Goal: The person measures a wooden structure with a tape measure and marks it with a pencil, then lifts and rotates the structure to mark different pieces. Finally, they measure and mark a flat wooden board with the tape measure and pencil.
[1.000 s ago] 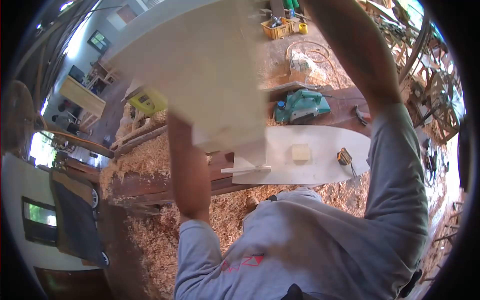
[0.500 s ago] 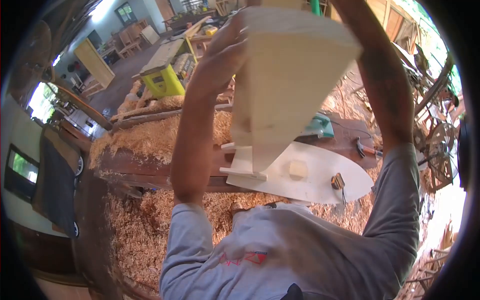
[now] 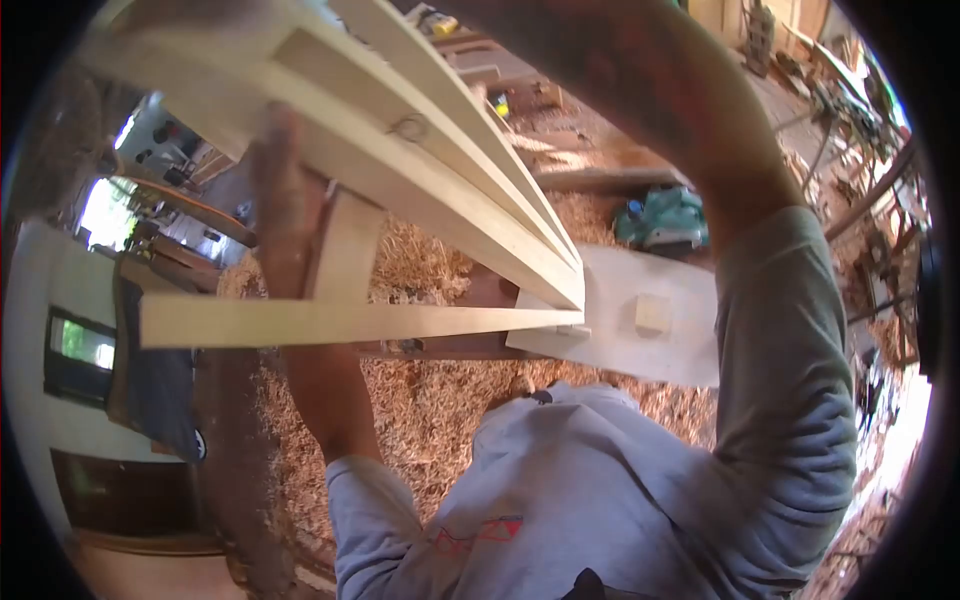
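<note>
Gripping with the left hand [image 3: 281,185], blurred but closed on the edge of the pale wooden assembly [image 3: 400,165]. No telling with the right hand, out of sight beyond the top edge, past the raised right forearm [image 3: 650,90]. Now left to right: broad and blurred at the upper left, tilted, tapering down to a narrow tip near the middle. Running almost level below, across the front of the left forearm [image 3: 325,390], a long pale strip [image 3: 350,322], meeting the others at that tip. Behind, seen through the gap, curly wood shavings [image 3: 420,262]. Over at the tip, right above or against the white board [image 3: 612,280], hard to say which. Resting on that board, a small square block [image 3: 654,313]. Just beyond, a teal power planer [image 3: 662,220].
</note>
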`<state>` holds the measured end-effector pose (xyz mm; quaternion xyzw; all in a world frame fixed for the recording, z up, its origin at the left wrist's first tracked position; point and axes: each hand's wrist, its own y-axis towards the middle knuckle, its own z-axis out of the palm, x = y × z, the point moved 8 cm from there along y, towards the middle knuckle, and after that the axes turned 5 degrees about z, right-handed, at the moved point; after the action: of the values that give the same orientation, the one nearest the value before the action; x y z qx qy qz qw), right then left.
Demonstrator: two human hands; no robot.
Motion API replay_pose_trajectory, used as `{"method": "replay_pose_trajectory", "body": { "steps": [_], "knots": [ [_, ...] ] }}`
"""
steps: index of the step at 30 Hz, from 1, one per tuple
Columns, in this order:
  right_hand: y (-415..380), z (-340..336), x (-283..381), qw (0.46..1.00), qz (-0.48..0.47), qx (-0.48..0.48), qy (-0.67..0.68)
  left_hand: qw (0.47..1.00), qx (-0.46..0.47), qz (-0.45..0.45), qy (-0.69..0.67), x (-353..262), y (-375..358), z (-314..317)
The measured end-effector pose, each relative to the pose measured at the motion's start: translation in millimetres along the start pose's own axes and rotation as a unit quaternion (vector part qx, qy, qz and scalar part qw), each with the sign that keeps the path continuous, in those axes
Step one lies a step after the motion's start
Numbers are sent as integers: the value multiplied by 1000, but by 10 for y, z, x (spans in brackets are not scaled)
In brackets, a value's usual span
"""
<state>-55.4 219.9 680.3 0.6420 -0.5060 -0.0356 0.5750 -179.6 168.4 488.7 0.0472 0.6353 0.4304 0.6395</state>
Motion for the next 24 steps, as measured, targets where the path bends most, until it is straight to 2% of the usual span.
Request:
{"method": "replay_pose_trajectory", "body": {
  "steps": [1,2,3,4,5,6,9,11,13,15,16,18,19,21,22,23,24],
  "knots": [
    [-72,79,-97,991,36,73,-107,1000,9,-21,-2,-21,-34,22],
    [-125,-47,-264,998,-29,26,-49,999,-24,-19,16,-76,-55,-20],
    [-342,-110,-478,990,-38,-26,-134,998,-58,-14,32,-116,-58,-74],
    [-594,-238,-611,971,-49,-73,-222,998,-51,-30,25,-92,-39,-78],
    [-757,-322,-847,964,76,38,-251,998,-55,-23,22,-100,-10,-112],
    [-1012,-441,-1053,930,197,149,-271,998,-60,-12,18,-108,16,-127],
    [-1966,-613,-1766,919,279,134,-245,999,-38,-4,32,-93,17,41],
    [-2553,-734,-2078,897,307,155,-277,1000,-15,7,21,-70,55,253],
    [-2797,-772,-1904,926,319,13,-202,1000,4,15,17,-145,20,580],
    [-2657,-906,-1448,941,251,-108,-199,999,29,33,18,-218,35,864],
    [-2558,-1033,-1294,937,253,-118,-211,997,42,52,28,-261,40,972],
    [-2264,-1218,-757,954,162,-102,-230,993,88,59,49,-257,132,1135],
    [-2148,-1254,-427,950,157,-109,-248,987,123,69,83,-270,165,1252],
    [-2025,-1286,221,966,125,-215,-73,977,158,119,84,-362,46,1597],
    [-1916,-1293,230,965,113,-220,-90,972,186,124,74,-368,37,1758],
    [-1824,-1372,396,905,-1,-305,-298,966,213,129,62,-368,27,1914],
    [-1816,-1365,640,786,-116,-369,-483,959,243,132,56,-365,-1,2052]
  ]
}}
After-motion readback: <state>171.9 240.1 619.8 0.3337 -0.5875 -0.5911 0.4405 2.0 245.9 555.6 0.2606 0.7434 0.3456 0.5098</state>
